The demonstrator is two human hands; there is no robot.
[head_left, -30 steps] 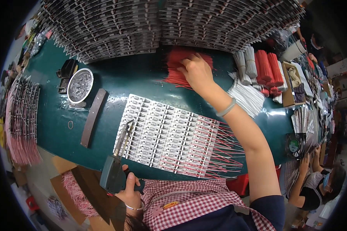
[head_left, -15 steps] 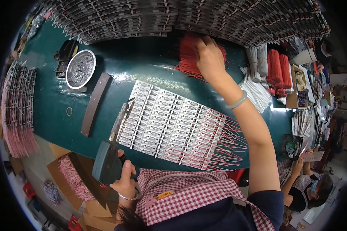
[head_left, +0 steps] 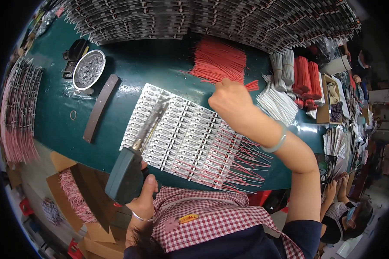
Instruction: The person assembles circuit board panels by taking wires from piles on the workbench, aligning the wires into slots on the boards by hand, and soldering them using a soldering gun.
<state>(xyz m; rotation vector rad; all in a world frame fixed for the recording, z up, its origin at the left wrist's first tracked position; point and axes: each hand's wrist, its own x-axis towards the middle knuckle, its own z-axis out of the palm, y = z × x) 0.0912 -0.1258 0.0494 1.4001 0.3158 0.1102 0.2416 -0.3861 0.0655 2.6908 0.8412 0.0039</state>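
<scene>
My left hand (head_left: 145, 196) is wrapped round the dark green grip of a soldering gun (head_left: 126, 175). Its long metal tip lies over a panel of small white circuit boards (head_left: 179, 134) set in rows. Red and white wires (head_left: 248, 166) stick out from the panel's right side. Above the panel's upper right edge, my right hand (head_left: 231, 98) is closed with its fingers curled under. A tuft of red wires (head_left: 251, 85) pokes out beside it and appears held in it; the fingertips are hidden. Just beyond lies a loose pile of red wires (head_left: 218, 60).
White wires (head_left: 277, 103) and tied red bundles (head_left: 302, 75) lie to the right. On the left are a round metal dish (head_left: 89, 69) and a brown bar (head_left: 100, 108). Stacked panels (head_left: 129, 21) line the back. A co-worker (head_left: 348, 218) sits at the lower right.
My right hand has drawn back from the red wire pile toward the panel, with red wires beside it. The soldering gun's tip has shifted rightward over the boards.
</scene>
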